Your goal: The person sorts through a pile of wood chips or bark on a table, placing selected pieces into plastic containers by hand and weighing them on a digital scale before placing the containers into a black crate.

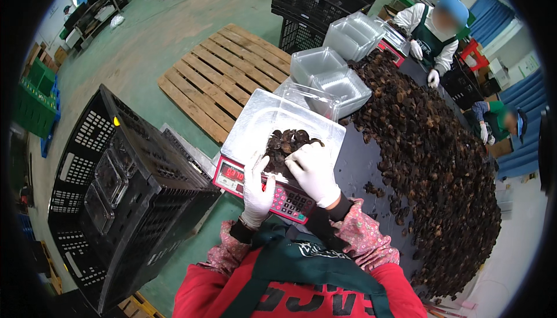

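Note:
In front of me is a red digital scale (283,207) with a lit display and keypad. Dark brown, curled fungus-like pieces (285,140) lie heaped on its shiny metal pan (248,120), seemingly in a clear tray whose rim is hard to make out. My left hand (257,189), in a white glove, is at the near left edge of the heap, thumb and fingers apart. Over the heap's right side, my gloved right hand (314,173) has its fingers bent down. Its fingertips are hidden, so what they pinch, if anything, cannot be seen.
A large spread of the same pieces (426,179) covers much of the dark table (357,161) at right. Stacked clear plastic trays (341,87) stand behind the scale. Packed boxes (106,179) sit in a black crate (143,213) at left. Two people work across the table.

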{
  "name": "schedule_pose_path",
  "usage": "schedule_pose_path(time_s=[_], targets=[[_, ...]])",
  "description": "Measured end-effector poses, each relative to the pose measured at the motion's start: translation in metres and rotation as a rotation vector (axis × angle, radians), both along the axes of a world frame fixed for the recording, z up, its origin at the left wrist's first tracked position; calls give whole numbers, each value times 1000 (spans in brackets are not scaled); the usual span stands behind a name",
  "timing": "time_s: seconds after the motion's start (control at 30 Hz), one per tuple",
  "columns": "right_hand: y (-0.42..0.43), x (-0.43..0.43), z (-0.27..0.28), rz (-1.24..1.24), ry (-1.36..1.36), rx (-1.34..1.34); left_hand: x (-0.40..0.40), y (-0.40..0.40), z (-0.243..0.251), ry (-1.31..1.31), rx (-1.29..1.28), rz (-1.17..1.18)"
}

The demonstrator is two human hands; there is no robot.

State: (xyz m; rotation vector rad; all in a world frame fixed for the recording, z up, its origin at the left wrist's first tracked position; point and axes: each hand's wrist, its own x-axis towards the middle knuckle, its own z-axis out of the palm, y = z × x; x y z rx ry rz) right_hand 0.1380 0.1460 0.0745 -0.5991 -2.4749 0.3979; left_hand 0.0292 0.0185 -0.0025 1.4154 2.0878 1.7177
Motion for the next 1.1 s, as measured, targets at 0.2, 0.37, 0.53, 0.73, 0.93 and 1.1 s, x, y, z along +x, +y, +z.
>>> schedule_pose_path(time_s=[0.2, 0.37, 0.53, 0.73, 0.93, 1.1], targets=[[-3, 76, 8, -196, 246, -1110, 7, 4, 3, 33, -65, 73], [-43, 224, -31, -424, 306, -1116, 32, 7, 37, 253, 85, 17], [-181, 422, -68, -1042, 147, -1163, 101, 15, 36, 26, 50, -644], [-294, 495, -104, -1512, -255, -550, 181, 36, -37, -32, -265, -910], [-165, 370, -97, -1179, 247, -479, 260, 82, -51, 313, -450, -923], [-102, 312, -133, -1151, 24, -334, 274, 90, -75, 378, -451, -886]])
